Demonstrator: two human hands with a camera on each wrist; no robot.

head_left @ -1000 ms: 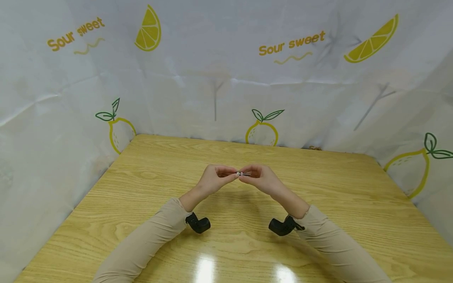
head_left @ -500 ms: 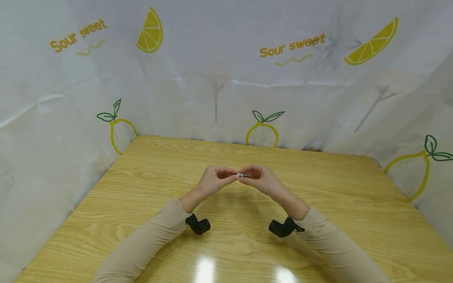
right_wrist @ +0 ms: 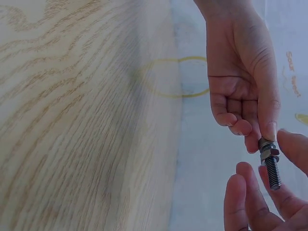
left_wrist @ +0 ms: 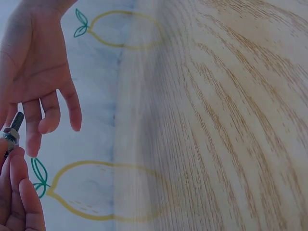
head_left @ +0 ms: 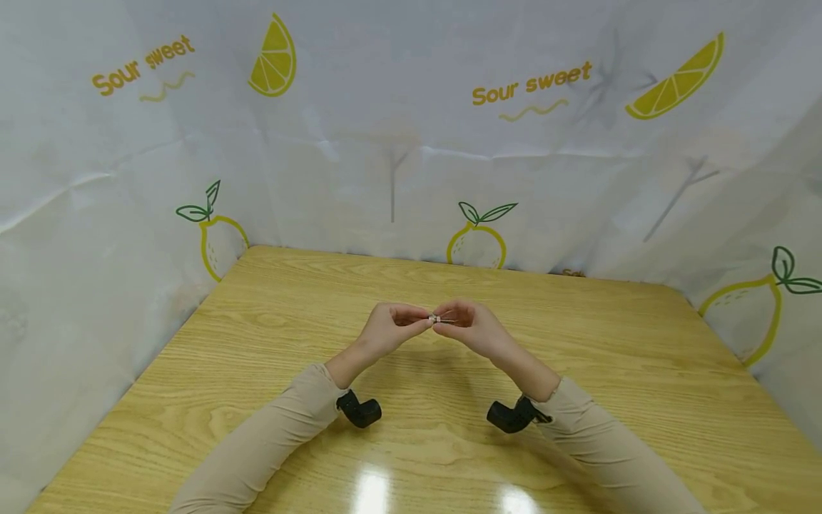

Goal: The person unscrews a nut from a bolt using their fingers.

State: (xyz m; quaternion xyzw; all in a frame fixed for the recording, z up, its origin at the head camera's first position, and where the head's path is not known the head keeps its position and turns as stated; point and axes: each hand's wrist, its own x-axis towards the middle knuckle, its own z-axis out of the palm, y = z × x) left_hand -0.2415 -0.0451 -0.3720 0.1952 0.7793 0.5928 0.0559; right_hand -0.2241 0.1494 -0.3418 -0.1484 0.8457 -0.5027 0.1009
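A metal bolt lies between both hands, above the table, with its threaded end toward my right palm. My left hand pinches it at the head end between thumb and fingertips, hiding most of the head. A hex nut sits on the thread, close to ring-shaped metal parts near the left fingertips. My right hand has its thumb and index finger on either side of the nut, fingertips right at it. In the left wrist view the bolt's threaded shank shows between the hands, at the left edge.
Below the hands spreads a wood-grain table. A white cloth with lemon prints hangs behind it and at the sides. Black wrist cameras are strapped at the left and right cuffs.
Both hands keep nearly the same place and hold on the bolt. The head view has shifted very slightly, moving the scene a little lower.
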